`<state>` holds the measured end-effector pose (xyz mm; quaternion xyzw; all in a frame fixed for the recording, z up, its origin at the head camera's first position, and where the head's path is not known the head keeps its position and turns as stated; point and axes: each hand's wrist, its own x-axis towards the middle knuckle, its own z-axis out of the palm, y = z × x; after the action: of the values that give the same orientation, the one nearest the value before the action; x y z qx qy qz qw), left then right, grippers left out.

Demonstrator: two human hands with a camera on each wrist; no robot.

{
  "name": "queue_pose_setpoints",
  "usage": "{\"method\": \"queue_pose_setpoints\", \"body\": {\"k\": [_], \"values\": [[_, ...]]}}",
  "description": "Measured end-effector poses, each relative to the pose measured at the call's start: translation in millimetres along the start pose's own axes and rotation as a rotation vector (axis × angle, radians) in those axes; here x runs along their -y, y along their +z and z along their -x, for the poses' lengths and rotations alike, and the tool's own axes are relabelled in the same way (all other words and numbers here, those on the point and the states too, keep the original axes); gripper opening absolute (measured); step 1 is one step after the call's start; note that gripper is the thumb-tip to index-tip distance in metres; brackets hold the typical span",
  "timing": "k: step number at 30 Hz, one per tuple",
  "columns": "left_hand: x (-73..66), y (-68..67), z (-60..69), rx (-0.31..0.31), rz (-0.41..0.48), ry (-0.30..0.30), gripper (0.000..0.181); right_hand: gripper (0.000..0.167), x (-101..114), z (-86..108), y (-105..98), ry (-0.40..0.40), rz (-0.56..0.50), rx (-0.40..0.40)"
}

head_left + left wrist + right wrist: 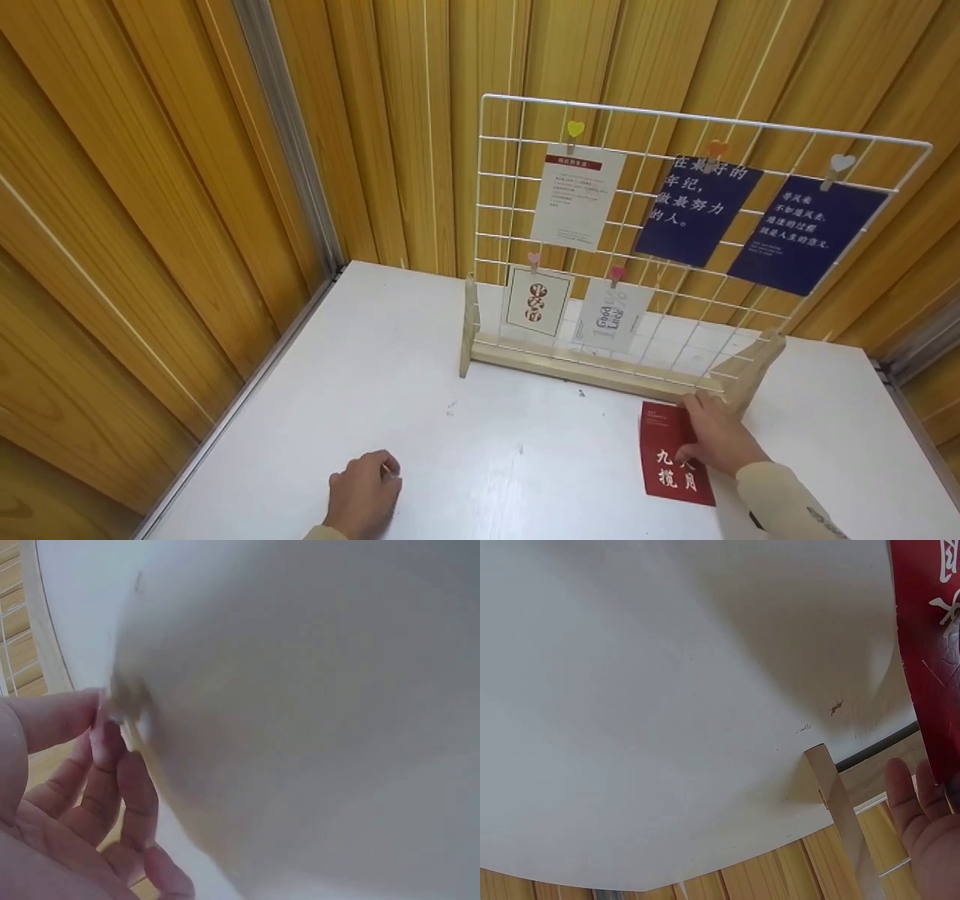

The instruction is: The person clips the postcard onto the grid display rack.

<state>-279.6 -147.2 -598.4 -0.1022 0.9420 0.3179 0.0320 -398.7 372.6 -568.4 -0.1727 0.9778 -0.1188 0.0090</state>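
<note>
My right hand (724, 437) grips a red card (664, 472) by its right side, thumb over the front. White Chinese characters show on this card, which is just in front of the grid stand's wooden base (592, 373). In the right wrist view the red card (930, 652) partly hides the right hand (934, 840). Off to the left, my left hand (363, 491) is above the table with curled fingers. Its thumb and fingertips pinch a small light-brown piece (133, 736), blurred and mostly covered in the left wrist view.
A white wire grid (637, 112) stands at the back of the white table (360, 352). Heart-topped clips hold a white card (577, 206), blue cards (697, 217) and smaller pale cards (538, 307) on it. Wood-patterned walls (397, 150) rise behind and left.
</note>
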Motion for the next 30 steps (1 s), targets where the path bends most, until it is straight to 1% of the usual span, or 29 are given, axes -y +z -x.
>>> {"method": "queue_pose_setpoints", "body": {"k": [2,4,7,8,11,13,15,16,18,20,22,25,28,30], "values": [[0.4,-1.5,-1.1,0.018,0.006,0.008,0.005,0.072,0,-0.2,0,-0.015,0.007,-0.007],[1.0,-4.7,-2.0,0.037,-0.011,0.025,0.008,0.073,-1,-0.5,1,-0.024,0.016,-0.017],[2.1,-12.4,-3.4,0.064,-0.066,0.052,0.016,0.073,-1,-1.3,0,-0.02,0.014,-0.024],[2.7,-15.5,-3.5,0.08,-0.092,0.073,0.019,0.073,-1,-1.4,0,-0.017,0.012,-0.023],[4.5,-25.3,-3.3,0.17,-0.13,0.114,0.027,0.073,-1,-1.0,-1,-0.011,0.008,-0.015],[6.2,-31.0,-2.7,0.231,-0.15,0.158,0.032,0.072,-1,-0.6,-1,-0.006,0.006,-0.013],[8.4,-35.1,-1.7,0.277,-0.165,0.203,0.035,0.072,-2,-0.1,-1,0.0,0.003,-0.01],[9.6,-36.4,-0.9,0.29,-0.176,0.224,0.035,0.072,-2,0.2,0,0.005,0.004,-0.008],[12.7,-37.7,1.0,0.295,-0.204,0.272,0.036,0.073,-1,1.0,1,0.012,0.0,-0.001],[15.0,-37.4,2.1,0.294,-0.222,0.301,0.034,0.074,-1,1.2,2,0.018,-0.001,0.01],[16.1,-35.9,3.6,0.297,-0.216,0.299,0.03,0.074,-1,1.2,2,0.027,-0.002,0.02],[16.2,-34.3,5.1,0.32,-0.167,0.274,0.026,0.073,-1,0.6,0,0.039,-0.008,0.034],[16.5,-35.0,4.9,0.338,-0.118,0.267,0.022,0.069,2,-1.5,-1,0.052,-0.01,0.035],[17.9,-35.6,3.6,0.346,-0.089,0.286,0.017,0.066,3,-3.4,-1,0.037,0.004,0.02]]}}
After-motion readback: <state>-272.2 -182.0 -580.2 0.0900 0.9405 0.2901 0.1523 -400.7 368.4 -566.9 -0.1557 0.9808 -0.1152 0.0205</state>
